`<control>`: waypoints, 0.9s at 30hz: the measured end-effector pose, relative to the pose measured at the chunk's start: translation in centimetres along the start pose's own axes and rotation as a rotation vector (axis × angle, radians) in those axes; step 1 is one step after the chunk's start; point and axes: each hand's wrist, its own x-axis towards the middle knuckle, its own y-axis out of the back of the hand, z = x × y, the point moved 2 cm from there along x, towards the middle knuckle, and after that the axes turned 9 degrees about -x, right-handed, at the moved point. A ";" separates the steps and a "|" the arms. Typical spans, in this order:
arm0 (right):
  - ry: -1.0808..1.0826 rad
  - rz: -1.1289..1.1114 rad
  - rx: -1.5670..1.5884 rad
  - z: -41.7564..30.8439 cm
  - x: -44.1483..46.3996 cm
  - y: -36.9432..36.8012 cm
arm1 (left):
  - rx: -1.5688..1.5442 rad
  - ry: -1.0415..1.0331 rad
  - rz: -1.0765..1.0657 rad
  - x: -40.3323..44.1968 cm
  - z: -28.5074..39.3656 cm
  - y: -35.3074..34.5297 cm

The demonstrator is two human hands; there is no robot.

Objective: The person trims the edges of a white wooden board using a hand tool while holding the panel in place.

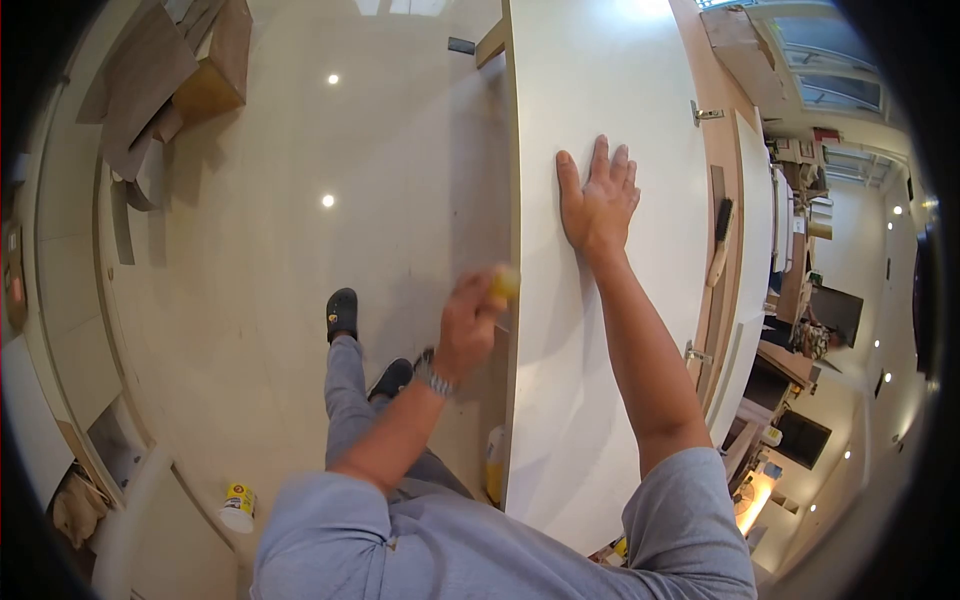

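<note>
White panel [560, 360], long, flat, smooth, with metal hinges [705, 114] along right edge. Near left edge, small yellow object [505, 283], blurred, gripped in fingers of left hand [468, 325]. Flat on panel, right hand [602, 208], fingers spread.

Joinery-type wkspace indoors; home or office can't be told. Hinges [706, 113] seen at edge of lg. white panel [560, 330]; brush [722, 225] laid alongside, right; brown boards [150, 85] piled far left; tub [238, 507] set on glossy flr [250, 300], near left; ceiling lts [890, 228] seen right.
</note>
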 end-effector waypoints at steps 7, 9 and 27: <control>0.001 -0.019 -0.002 -0.2 0.1 0.0 | 0.075 -0.149 0.119 15.8 -1.3 0.1; -0.010 -0.031 -0.010 -0.2 0.1 0.0 | 0.131 -0.152 0.115 19.5 -2.0 0.4; 0.002 0.003 -0.030 0.1 0.3 -0.1 | -0.094 0.056 0.061 0.3 -1.4 -0.5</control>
